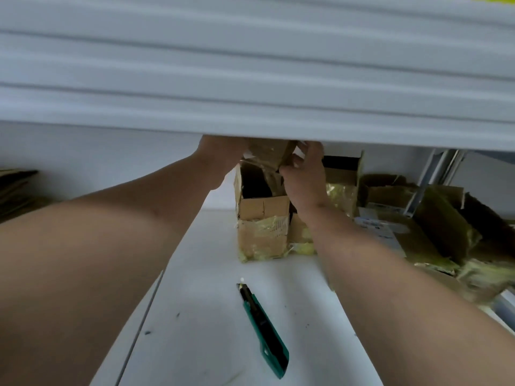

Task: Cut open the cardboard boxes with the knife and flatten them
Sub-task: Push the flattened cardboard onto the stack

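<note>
Left hand (220,151) reaches to the top flap of the upright cardboard box (262,218); fingers hidden behind the white shelf edge (250,79), grip cannot be told. Right hand (303,174) pinches the same flap. Green knife (263,330) lies on the white table (195,344), nearer the viewer. Opened boxes (418,218) heaped at right.

This looks like a packing or storage room, perhaps the back of a shop or office. A plain white counter (211,316) stands against a bare white wall (97,157). Torn cardboard boxes (434,224) with yellowish tape and shipping labels pile up at 2 o'clock, and flat cardboard (16,190) lies stacked at 9 o'clock. A green box cutter (264,330) lies at 6 o'clock.
</note>
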`<state>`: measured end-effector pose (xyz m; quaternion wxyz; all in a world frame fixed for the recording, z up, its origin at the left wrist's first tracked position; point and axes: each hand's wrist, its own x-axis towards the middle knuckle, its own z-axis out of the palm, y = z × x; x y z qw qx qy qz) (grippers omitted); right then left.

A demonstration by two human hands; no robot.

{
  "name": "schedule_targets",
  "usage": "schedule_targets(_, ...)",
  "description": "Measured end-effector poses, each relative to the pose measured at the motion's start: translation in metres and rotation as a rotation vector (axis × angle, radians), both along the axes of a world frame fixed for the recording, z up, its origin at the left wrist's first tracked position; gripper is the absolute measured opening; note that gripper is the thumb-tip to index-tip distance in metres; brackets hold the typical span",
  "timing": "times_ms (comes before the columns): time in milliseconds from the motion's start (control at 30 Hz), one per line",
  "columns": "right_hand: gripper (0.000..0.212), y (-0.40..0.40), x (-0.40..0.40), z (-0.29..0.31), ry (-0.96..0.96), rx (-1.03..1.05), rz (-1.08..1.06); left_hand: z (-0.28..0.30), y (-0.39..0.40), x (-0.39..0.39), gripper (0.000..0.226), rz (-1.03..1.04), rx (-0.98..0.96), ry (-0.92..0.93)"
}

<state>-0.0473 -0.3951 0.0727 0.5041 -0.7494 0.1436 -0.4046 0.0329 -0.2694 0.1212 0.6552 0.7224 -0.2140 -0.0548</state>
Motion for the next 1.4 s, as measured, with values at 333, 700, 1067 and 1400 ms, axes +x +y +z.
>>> schedule_targets(333,0.066,0.094,-0.007,-0.007,0.033,-0.138,0.1,-0.02,0.104,-0.01,0.032,0.17,0.093,-0.313)
schedule_targets(700,0.03,0.204,-0.005,-0.031,0.184,-0.075,0.053,-0.047,0.254,-0.016,0.082,0.005,0.464,-0.45)
schedule_targets(1067,0.033,0.233,-0.036,-0.104,0.339,0.024,0.075,-0.129,0.301,-0.032,0.088,-0.064,0.792,-0.828)
schedule_targets(1400,0.059,0.178,-0.065,-0.133,0.802,-0.389,-0.001,-0.151,0.254,-0.061,0.102,-0.114,1.009,-0.966)
